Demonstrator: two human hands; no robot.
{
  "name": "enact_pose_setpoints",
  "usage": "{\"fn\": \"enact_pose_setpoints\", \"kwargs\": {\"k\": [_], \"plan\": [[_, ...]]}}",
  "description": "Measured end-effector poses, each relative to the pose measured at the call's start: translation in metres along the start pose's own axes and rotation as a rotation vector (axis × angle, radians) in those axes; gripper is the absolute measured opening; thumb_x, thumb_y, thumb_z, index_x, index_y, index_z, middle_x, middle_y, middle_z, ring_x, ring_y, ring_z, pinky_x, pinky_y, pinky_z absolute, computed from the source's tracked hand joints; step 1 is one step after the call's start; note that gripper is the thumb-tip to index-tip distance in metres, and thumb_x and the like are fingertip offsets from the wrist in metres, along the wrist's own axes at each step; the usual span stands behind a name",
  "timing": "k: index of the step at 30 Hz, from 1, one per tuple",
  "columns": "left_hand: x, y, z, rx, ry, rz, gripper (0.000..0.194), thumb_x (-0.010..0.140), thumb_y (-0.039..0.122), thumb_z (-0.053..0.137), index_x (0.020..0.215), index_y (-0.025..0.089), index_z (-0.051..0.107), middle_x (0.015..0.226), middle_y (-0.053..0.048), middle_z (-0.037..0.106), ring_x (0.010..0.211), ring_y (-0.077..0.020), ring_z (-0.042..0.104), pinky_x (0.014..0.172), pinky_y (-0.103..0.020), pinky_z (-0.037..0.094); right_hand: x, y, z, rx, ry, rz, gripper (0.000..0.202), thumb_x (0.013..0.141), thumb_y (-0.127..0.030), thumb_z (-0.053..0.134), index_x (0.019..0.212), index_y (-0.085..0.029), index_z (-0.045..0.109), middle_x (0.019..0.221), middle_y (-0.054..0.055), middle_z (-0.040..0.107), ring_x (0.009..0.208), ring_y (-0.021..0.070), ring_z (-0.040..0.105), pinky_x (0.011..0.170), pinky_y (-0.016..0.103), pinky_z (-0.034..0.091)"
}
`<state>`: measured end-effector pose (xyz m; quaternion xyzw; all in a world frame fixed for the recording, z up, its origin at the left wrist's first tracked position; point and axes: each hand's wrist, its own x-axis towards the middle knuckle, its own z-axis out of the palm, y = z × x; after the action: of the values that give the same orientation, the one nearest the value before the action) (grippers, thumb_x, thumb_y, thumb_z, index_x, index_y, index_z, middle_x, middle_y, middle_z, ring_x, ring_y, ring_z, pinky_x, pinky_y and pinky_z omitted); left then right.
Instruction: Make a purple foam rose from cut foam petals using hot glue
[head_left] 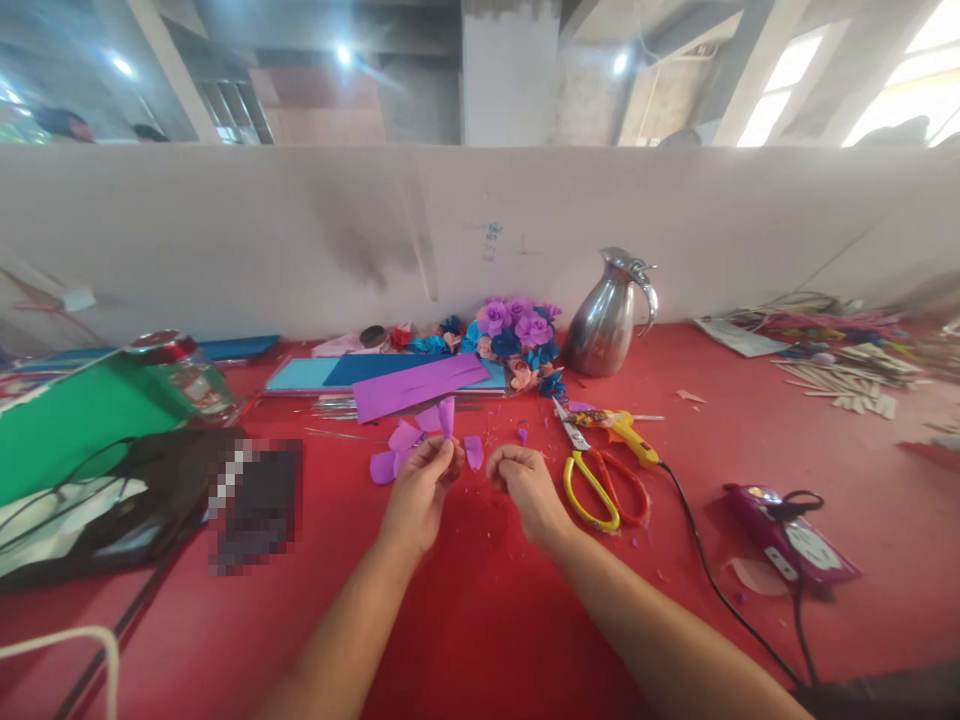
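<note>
My left hand (429, 478) pinches a rolled purple paper petal (447, 417) that stands upright above the fingertips. Beside it my right hand (523, 482) is closed, its fingers curled in; whether anything is between them is hidden. Loose purple petals (384, 466) lie just left of my left hand, and a single petal (473, 453) rests in the gap between both hands. Behind them a long purple paper strip (420, 387) lies over blue sheets (360, 369). To the right of my right hand are scissors (600, 480) with yellow and red handles, blades open.
A yellow glue gun (630, 436) with a black cord lies by the scissors. Behind stand a bunch of paper flowers (517, 340) and a metal jug (606, 320). A purple power strip (791, 540) sits right; a jar (187, 375) and a dark bag (169, 500) are left.
</note>
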<state>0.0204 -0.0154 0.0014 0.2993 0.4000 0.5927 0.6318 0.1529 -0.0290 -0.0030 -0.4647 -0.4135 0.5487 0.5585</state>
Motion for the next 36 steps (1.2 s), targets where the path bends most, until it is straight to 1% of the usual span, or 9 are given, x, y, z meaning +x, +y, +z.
{"fn": "enact_pose_setpoints", "kwargs": {"k": [4,8,13,17,20,24,28,32,36], "plan": [[0.001,-0.001,-0.001,0.051,0.047,0.04,0.032,0.052,0.032,0.085,0.072,0.015,0.067,0.067,0.001,0.063,0.06,-0.0081,0.055,0.061,-0.021,0.044,-0.003,-0.002,-0.005,-0.142,0.025,-0.154,0.019,0.06,-0.025,0.04,0.043,-0.02,0.046,0.042,-0.003,0.037,0.044,0.0102,0.031,0.047,0.025,0.021],[0.002,-0.001,-0.001,0.077,0.047,0.055,0.034,0.05,0.032,0.085,0.072,0.015,0.067,0.068,0.0,0.065,0.062,-0.0094,0.056,0.062,-0.022,0.044,-0.011,-0.007,-0.004,-0.525,0.019,-0.281,0.019,0.072,-0.025,0.05,0.058,-0.021,0.061,0.05,-0.002,0.048,0.05,0.0127,0.04,0.054,0.027,0.026],[0.006,0.002,-0.003,0.025,0.079,0.07,0.032,0.049,0.027,0.086,0.072,0.016,0.065,0.069,0.002,0.064,0.065,-0.0101,0.058,0.064,-0.023,0.046,0.003,-0.038,-0.035,-1.008,0.234,-0.561,0.012,0.077,-0.022,0.061,0.068,-0.026,0.069,0.08,0.005,0.068,0.09,0.0236,0.052,0.082,0.036,0.034],[0.005,0.007,-0.002,0.005,0.071,0.043,0.031,0.05,0.026,0.085,0.072,0.016,0.065,0.07,0.002,0.063,0.063,-0.0086,0.057,0.06,-0.02,0.045,0.025,-0.064,-0.095,-1.13,0.485,-0.421,0.026,0.073,-0.02,0.059,0.096,-0.023,0.071,0.1,0.008,0.069,0.097,0.0248,0.055,0.086,0.039,0.039],[0.004,0.013,-0.002,0.003,0.113,0.063,0.03,0.051,0.027,0.084,0.074,0.015,0.066,0.072,0.002,0.064,0.059,-0.0066,0.054,0.056,-0.018,0.043,0.034,-0.062,-0.135,-1.045,0.524,-0.284,0.027,0.074,-0.019,0.052,0.093,-0.019,0.07,0.087,0.006,0.07,0.079,0.0196,0.062,0.077,0.032,0.045],[0.007,0.017,-0.008,-0.033,0.145,0.086,0.028,0.052,0.024,0.083,0.074,0.015,0.068,0.067,0.001,0.063,0.053,-0.0039,0.048,0.049,-0.015,0.039,0.036,-0.04,-0.173,-1.093,0.637,-0.167,0.019,0.078,-0.03,0.054,0.083,-0.022,0.07,0.082,0.009,0.07,0.081,0.0265,0.064,0.073,0.038,0.045],[0.008,0.016,-0.011,-0.057,0.14,0.014,0.029,0.051,0.022,0.083,0.074,0.013,0.068,0.062,0.002,0.06,0.05,-0.0027,0.047,0.046,-0.012,0.036,0.039,-0.02,-0.198,-1.224,0.698,-0.075,0.026,0.065,-0.047,0.07,0.078,-0.024,0.068,0.085,0.014,0.068,0.094,0.0378,0.06,0.073,0.046,0.043],[0.009,0.012,-0.012,-0.044,0.133,-0.03,0.028,0.052,0.023,0.083,0.073,0.014,0.068,0.06,0.002,0.059,0.045,-0.0014,0.044,0.042,-0.013,0.031,0.046,-0.007,-0.208,-1.296,0.536,0.038,0.019,0.068,-0.04,0.068,0.079,-0.025,0.067,0.081,0.011,0.069,0.084,0.0317,0.064,0.069,0.038,0.044],[0.009,0.008,-0.013,0.013,0.08,-0.012,0.027,0.054,0.027,0.082,0.072,0.013,0.067,0.057,0.003,0.055,0.04,-0.0003,0.034,0.038,-0.016,0.02,0.05,-0.005,-0.21,-1.381,0.49,0.067,0.017,0.074,-0.03,0.06,0.087,-0.022,0.067,0.087,0.01,0.07,0.086,0.0274,0.065,0.069,0.033,0.044]]}}
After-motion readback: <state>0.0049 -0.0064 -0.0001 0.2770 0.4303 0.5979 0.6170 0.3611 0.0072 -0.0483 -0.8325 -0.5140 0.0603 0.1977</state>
